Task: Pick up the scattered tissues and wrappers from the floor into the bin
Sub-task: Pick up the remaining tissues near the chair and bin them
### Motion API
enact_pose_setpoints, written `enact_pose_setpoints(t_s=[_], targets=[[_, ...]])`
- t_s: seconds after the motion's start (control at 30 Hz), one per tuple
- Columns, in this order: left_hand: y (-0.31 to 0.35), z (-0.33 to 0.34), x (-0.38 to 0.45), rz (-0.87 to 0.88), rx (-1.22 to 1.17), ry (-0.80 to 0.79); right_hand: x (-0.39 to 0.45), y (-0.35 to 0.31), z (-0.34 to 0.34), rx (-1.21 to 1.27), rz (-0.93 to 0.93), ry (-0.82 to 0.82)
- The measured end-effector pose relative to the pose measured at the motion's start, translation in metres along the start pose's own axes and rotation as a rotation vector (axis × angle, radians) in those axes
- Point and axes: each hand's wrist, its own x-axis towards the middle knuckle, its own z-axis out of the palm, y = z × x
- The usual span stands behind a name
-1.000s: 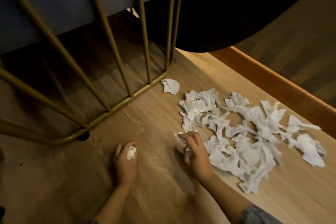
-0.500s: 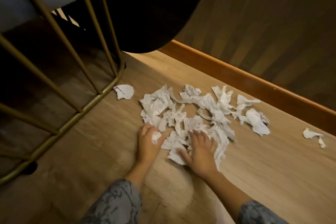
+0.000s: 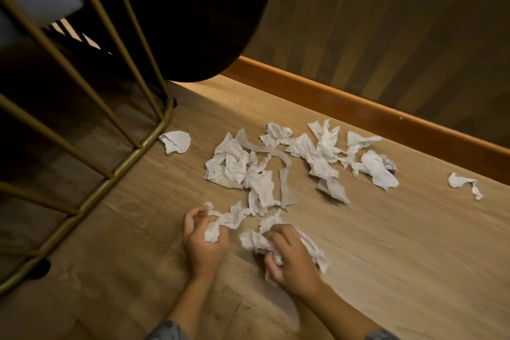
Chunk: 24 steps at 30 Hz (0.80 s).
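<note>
Several crumpled white tissues [image 3: 276, 163] lie scattered on the wooden floor [image 3: 400, 243]. My left hand [image 3: 202, 243] is closed around a wad of tissue [image 3: 220, 223] that trails toward the pile. My right hand [image 3: 292, 257] grips another bunch of tissue [image 3: 255, 239] against the floor. One loose tissue [image 3: 176, 141] lies by the gold frame, and a small scrap [image 3: 463, 183] lies far right. No bin is in view.
A gold metal frame [image 3: 116, 171] with slanted bars stands at the left. A dark round tabletop [image 3: 198, 14] overhangs at the top. A wooden skirting board [image 3: 372, 113] and ribbed wall run behind the tissues.
Both hands went from pressing flat on the pile to closing on tissue and pulling it toward me. The pile ahead has thinned. The view shifted slightly.
</note>
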Motion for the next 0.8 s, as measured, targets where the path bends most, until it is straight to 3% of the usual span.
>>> enact_pose_setpoints(t_s=[0.07,0.17,0.33,0.5,0.6,0.67,0.73,0.8], targets=[[0.003,0.009,0.008,0.017,-0.049,-0.069,0.006,0.002,-0.014,0.027,0.035,0.127],[0.000,0.036,0.018,0.062,0.012,-0.299,0.014,0.017,-0.027,-0.053,0.202,0.220],[0.005,0.064,0.003,0.201,0.096,-0.497,-0.004,0.043,-0.022,-0.306,0.523,0.126],[0.013,0.061,-0.035,0.187,0.003,-0.441,-0.036,0.035,-0.011,-0.374,0.529,0.039],[0.022,0.060,-0.043,0.105,0.020,-0.442,-0.049,0.031,-0.009,-0.242,0.426,0.063],[0.027,0.062,-0.037,0.142,0.088,-0.458,-0.056,0.030,-0.013,-0.148,0.382,0.076],[0.031,0.067,-0.028,0.204,0.154,-0.449,-0.059,0.031,-0.020,-0.091,0.374,0.098],[0.035,0.071,-0.021,0.159,0.153,-0.438,-0.059,0.035,-0.034,-0.065,0.409,0.132]])
